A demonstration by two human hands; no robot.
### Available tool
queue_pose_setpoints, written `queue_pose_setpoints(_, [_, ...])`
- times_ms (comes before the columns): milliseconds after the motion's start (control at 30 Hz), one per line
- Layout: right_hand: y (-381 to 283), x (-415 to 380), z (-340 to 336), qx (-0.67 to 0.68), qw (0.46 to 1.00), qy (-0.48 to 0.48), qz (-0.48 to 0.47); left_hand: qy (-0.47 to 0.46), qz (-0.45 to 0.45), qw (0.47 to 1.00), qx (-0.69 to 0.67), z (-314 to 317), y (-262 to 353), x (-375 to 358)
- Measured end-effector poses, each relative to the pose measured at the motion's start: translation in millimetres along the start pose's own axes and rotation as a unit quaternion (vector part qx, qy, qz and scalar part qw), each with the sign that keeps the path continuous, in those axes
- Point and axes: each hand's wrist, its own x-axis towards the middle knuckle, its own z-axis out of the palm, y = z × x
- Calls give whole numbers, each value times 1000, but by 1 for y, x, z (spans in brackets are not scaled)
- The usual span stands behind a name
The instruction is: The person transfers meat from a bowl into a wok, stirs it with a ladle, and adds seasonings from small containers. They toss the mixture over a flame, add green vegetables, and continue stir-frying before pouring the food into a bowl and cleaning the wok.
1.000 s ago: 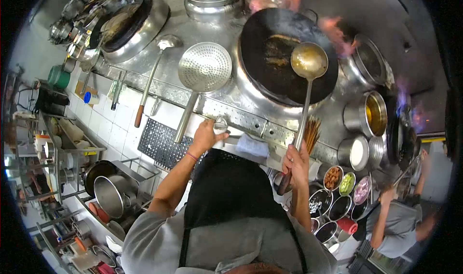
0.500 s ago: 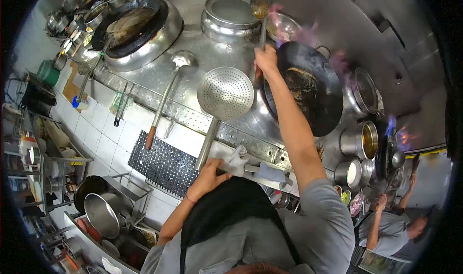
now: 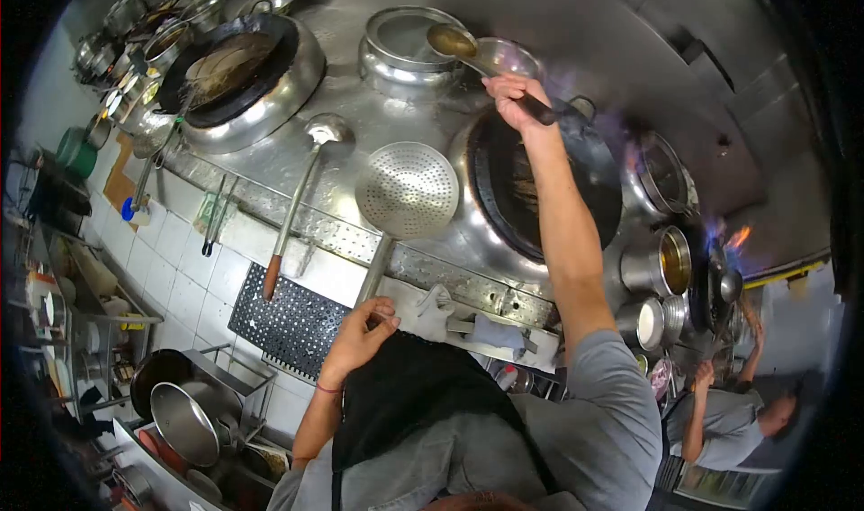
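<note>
right hand grips the ladle over the pot; left hand loosely curled, touching the skimmer handle.

My steel cooking range carries two woks in its wells, a lidded pot, a perforated skimmer, a spare ladle and a rag along its front edge.

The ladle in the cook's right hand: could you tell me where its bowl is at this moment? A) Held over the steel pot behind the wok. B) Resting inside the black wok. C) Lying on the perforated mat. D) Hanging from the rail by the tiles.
A: the right hand grips the ladle by its handle, and its bowl sits over the steel pot, beyond the black wok.
</note>
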Motion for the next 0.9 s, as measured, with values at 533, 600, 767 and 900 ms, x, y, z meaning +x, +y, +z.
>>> queue_pose_setpoints(533, [37,-291,-40,-34,974,174,-140,44,443,832,331,198,87,117])
queue_pose_setpoints(600, [31,-306,-60,-11,983,183,-30,-4,396,851,345,205,85,135])
queue_pose_setpoints(767, [24,-341,-108,15,986,147,-81,7,337,844,418,227,80,163])
queue_pose_setpoints(900, [51,-353,-111,-48,982,168,-69,29,346,852,392,233,66,170])
